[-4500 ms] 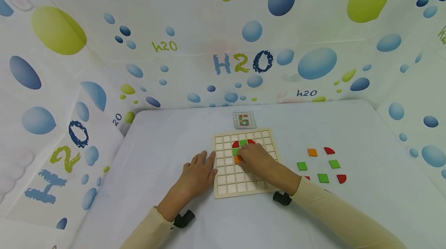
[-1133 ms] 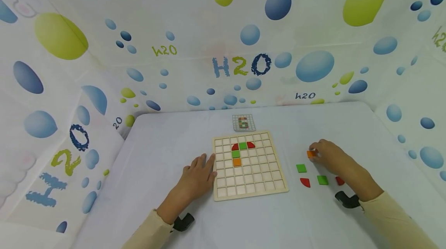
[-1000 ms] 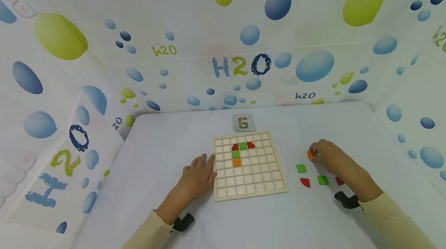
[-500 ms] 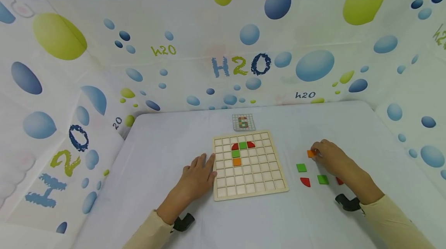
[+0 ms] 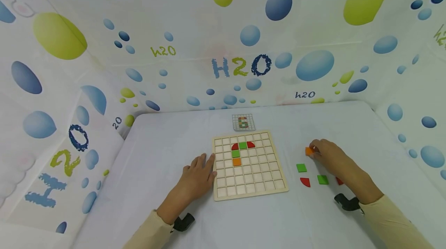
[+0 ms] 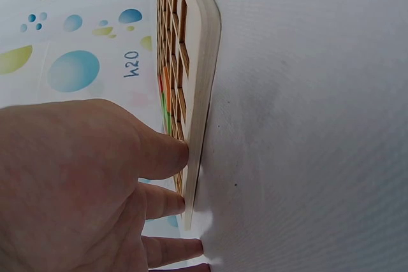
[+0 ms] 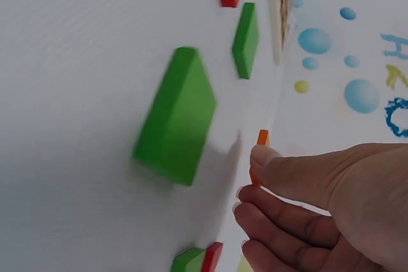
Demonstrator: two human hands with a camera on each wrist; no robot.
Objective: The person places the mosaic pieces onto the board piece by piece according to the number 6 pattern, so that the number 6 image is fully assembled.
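Note:
A wooden grid board point(image 5: 260, 169) lies mid-table. In its cells sit two red quarter-round tiles with a green square point(image 5: 242, 145) between them, another green square point(image 5: 235, 153) below, then an orange square point(image 5: 237, 162). My left hand point(image 5: 198, 177) rests flat at the board's left edge; in the left wrist view its thumb and fingertips touch the rim. To the right of the board, my right hand point(image 5: 331, 156) pinches a second orange square tile point(image 5: 308, 151) between thumb and fingers. The right wrist view shows this orange tile point(image 7: 262, 138) standing on edge beyond the thumb tip.
Loose tiles lie near the right hand: a green square point(image 5: 301, 168), a red quarter-round point(image 5: 305, 182), another green square point(image 5: 323, 179), and a red piece point(image 5: 339, 181) partly behind the wrist. A small pattern card point(image 5: 243, 122) lies behind the board. Printed cloth surrounds the table.
My right hand has gone from the board's orange tile to the loose orange one on the right. In the last half second that tile has shifted slightly left and away. My left hand stays put.

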